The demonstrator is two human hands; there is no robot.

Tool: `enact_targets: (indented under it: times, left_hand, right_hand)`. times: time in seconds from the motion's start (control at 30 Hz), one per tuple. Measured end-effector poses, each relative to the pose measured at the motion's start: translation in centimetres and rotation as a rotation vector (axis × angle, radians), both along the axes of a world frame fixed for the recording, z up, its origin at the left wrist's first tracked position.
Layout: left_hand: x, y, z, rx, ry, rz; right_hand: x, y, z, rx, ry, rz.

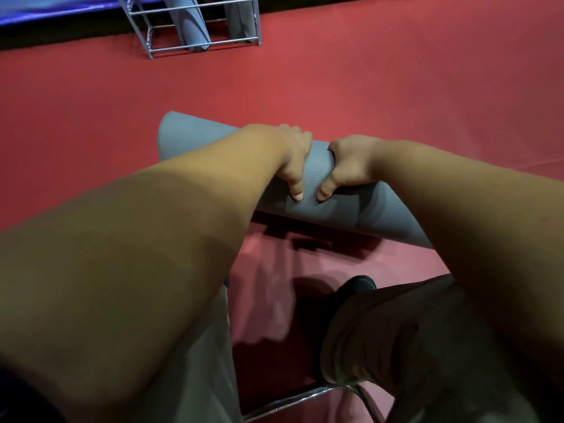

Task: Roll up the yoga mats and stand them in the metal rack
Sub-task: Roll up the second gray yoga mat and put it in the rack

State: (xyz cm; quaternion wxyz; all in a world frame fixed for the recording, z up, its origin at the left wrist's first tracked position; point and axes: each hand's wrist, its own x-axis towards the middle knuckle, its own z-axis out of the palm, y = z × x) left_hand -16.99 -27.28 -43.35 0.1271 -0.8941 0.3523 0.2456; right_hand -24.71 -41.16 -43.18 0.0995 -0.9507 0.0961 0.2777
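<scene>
A rolled grey yoga mat (311, 190) is held off the red floor (396, 87), slanting from upper left to lower right. The left hand (294, 157) and right hand (348, 166) grip its middle side by side, fingers (297, 190) curled round it. Beyond, a metal rack (195, 45) holds two rolled mats (192, 25) standing upright.

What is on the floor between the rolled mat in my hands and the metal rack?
Nothing. The head view shows only bare red floor between the rolled mat and the rack.

Left hand (294, 154) and right hand (346, 161) grip a rolled grey mat (311, 178) above red floor (396, 96).
</scene>
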Motion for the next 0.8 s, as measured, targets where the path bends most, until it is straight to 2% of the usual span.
enact_targets:
  times: [0.13,0.33,0.5,0.67,0.8]
  left_hand:
    - [-0.8,-0.3,0.1,0.003,-0.092,-0.039]
    - [0.0,0.2,1.1,-0.011,0.036,0.083]
    - [0.1,0.5,0.5,0.032,0.118,0.152]
    - [0.2,0.1,-0.5,0.012,0.129,0.133]
    - [-0.1,0.1,-0.6,0.027,0.070,-0.017]
  right_hand:
    - [-0.1,0.1,0.2,0.002,0.011,-0.006]
    - [-0.2,-0.1,-0.3,0.031,0.009,-0.015]
    - [-0.1,-0.1,-0.2,-0.047,0.043,0.099]
    - [0.2,-0.4,-0.1,-0.050,0.042,0.067]
    - [-0.1,-1.0,-0.7,-0.035,0.084,0.045]
